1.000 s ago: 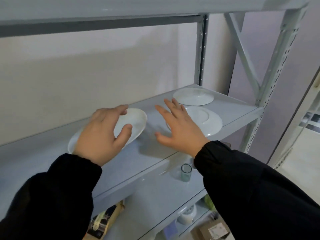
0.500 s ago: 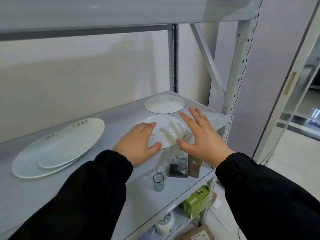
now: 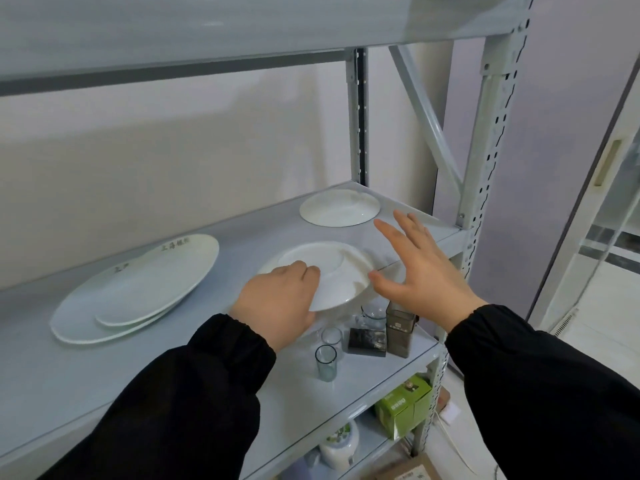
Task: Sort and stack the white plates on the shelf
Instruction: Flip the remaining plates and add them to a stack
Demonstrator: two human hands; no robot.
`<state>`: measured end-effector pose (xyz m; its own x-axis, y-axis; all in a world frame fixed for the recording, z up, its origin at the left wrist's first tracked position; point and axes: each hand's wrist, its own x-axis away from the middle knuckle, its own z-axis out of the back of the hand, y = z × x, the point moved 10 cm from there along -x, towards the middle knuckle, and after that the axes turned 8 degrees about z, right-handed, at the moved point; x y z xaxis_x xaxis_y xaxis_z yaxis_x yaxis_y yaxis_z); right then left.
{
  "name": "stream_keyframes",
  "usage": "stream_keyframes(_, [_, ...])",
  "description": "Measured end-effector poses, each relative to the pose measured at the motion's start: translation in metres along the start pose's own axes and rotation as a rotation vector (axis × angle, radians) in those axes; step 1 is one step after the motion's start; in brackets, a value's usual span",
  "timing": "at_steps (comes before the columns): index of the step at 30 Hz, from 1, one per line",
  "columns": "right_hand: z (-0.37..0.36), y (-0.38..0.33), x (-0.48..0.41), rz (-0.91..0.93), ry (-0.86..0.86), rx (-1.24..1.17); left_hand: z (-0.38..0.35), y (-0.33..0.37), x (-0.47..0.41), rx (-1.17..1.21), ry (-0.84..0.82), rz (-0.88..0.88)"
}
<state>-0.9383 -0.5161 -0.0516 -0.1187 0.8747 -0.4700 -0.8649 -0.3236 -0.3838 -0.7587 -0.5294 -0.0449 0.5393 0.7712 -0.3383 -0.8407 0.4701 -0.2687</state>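
While your left hand (image 3: 277, 303) closes over the near edge of the middle plate (image 3: 332, 271), that plate now tips up off the shelf (image 3: 242, 237), its front edge raised and hanging out past the shelf lip; half a second ago it lay flat there with your fingers only resting on it. Your left grip is closed on the plate: fingers over the top, thumb hidden beneath. Your right hand (image 3: 419, 275) is spread open just right of the plate, its thumb at or very near the rim, holding nothing.

To the left of the lifted plate sits the pair of bigger plates (image 3: 135, 289), the smaller nested on the larger, where you left them a second ago. Behind the lifted plate, near the back post, the last plate (image 3: 339, 207) lies alone and face down.

So the first pile looks finished and the second pickup has begun. You probably carry this plate next to the one behind it. Mind the glasses (image 3: 327, 356) on the lower shelf below.
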Motion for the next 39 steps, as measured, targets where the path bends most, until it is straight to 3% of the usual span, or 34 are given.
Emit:
stream_keyframes(3, [-0.005,-0.012,-0.010,0.017,0.035,-0.059,0.018,-0.030,0.001,-0.001,0.102,0.065])
stream_keyframes(8, [-0.005,-0.037,-0.029,0.061,0.096,-0.132,0.067,-0.112,0.012,0.327,0.302,0.371])
stream_keyframes(15, [-0.035,-0.087,-0.051,0.124,0.068,-0.156,0.100,-0.216,0.070,0.620,0.497,0.644])
stream_keyframes(21, [-0.077,-0.137,-0.068,0.168,0.017,-0.202,0.069,-0.303,0.128,0.843,0.470,0.948])
stream_keyframes(28, [-0.124,-0.184,-0.082,0.190,-0.029,-0.201,-0.011,-0.352,0.163,1.293,0.337,1.136])
stream_keyframes(30, [-0.133,-0.188,-0.083,0.184,-0.028,-0.196,-0.027,-0.357,0.168,1.296,0.276,1.161])
stream_keyframes(34, [-0.144,-0.185,-0.083,0.151,-0.025,-0.146,-0.034,-0.374,0.175,0.966,0.206,1.119])
stream_keyframes(39, [-0.141,-0.182,-0.084,0.138,0.028,-0.069,-0.051,-0.374,0.170,0.872,0.137,1.033])
